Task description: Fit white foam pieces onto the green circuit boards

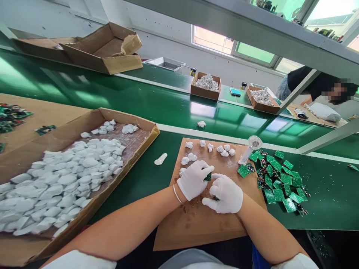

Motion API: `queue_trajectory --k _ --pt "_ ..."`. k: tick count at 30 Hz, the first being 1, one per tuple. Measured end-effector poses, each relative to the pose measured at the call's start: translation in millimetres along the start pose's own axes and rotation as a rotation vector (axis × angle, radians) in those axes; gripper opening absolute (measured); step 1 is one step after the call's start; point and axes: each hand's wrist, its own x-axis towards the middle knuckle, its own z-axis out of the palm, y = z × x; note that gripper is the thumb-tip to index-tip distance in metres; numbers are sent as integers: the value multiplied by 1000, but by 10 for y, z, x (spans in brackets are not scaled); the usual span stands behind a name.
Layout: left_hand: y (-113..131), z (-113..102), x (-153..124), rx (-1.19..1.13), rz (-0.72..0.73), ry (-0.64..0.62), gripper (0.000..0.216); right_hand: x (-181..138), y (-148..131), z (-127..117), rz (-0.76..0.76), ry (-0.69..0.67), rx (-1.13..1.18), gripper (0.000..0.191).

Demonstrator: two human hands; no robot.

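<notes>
My left hand (193, 181), in a white glove, pinches a small green circuit board (208, 176) between thumb and fingers above a cardboard sheet (193, 226). Close by on the right is my gloved right hand (228, 194), its fingers curled; a dark bit shows between them, too small to name. One of its fingertips reaches toward the board. White soft-looking lumps (224, 150) lie on the cardboard beyond my hands, and one more lump (185, 160) sits beside my left hand. Right of my hands, a pile of green circuit boards (286, 178) spreads over the cardboard's edge and the green table.
A large cardboard tray (140, 136) of white lumps stands at left. A clear plastic stand (248, 149) rises beside the boards. One white piece (160, 159) lies between tray and sheet. Beyond runs a green conveyor (168, 106) with cardboard boxes (206, 91) behind. A person (311, 80) bends far right.
</notes>
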Motion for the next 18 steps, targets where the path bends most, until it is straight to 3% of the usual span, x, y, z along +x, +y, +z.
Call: queue_trajectory --k 4,10,14,18 --pt "7 -65 60 -97 -65 -8 38 -8 34 -19 25 90 22 39" --pt "41 -239 171 -593 -230 9 36 -43 29 -158 190 474 -81 16" --pt "46 -222 185 -1013 -195 -6 36 -67 14 -193 143 498 -7 17" --pt "59 -200 191 -1170 -152 -10 39 -137 25 -156 19 416 32 24"
